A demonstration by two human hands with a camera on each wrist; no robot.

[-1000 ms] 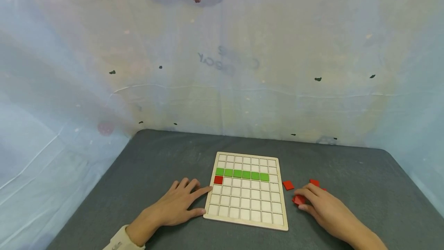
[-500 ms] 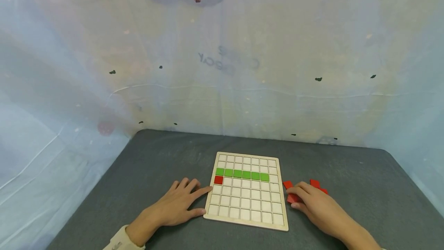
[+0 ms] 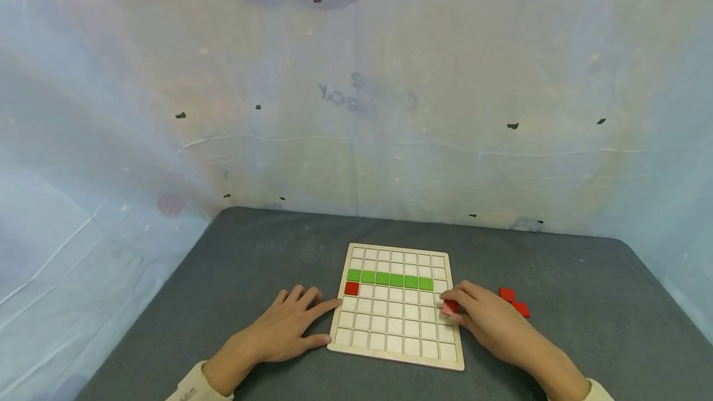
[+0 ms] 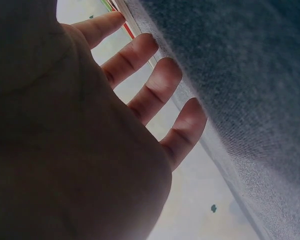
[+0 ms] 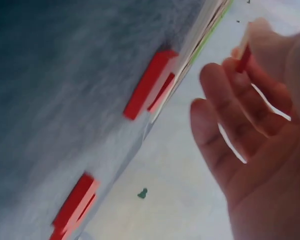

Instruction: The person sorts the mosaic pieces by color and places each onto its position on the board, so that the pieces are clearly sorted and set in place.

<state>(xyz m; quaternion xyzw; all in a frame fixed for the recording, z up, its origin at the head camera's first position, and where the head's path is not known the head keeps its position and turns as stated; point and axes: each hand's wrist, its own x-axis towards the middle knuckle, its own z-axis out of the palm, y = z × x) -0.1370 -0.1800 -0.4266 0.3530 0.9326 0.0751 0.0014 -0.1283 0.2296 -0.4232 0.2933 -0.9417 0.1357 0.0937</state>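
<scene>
A pale wooden grid board (image 3: 393, 327) lies on the grey table, with a row of several green square tiles (image 3: 381, 278) and one red tile (image 3: 351, 288) below its left end. My right hand (image 3: 496, 320) pinches a red square tile (image 3: 450, 307) between thumb and fingers over the board's right side; the same pinched tile (image 5: 244, 59) shows edge-on in the right wrist view. At the board's left edge my left hand (image 3: 284, 328) rests with fingers spread, index fingertip and thumb tip at the rim. Its fingers (image 4: 155, 92) appear extended in the left wrist view.
Loose red tiles (image 3: 507, 294) lie on the table (image 3: 585, 302) right of the board, beyond the right hand. More red tiles (image 5: 151, 85) show nearer the board in the right wrist view. A pale printed curtain (image 3: 412, 159) hangs behind the table.
My right hand has moved left from the loose red tiles to above the board's right edge, carrying a red tile. The left hand and the board have stayed in place.
</scene>
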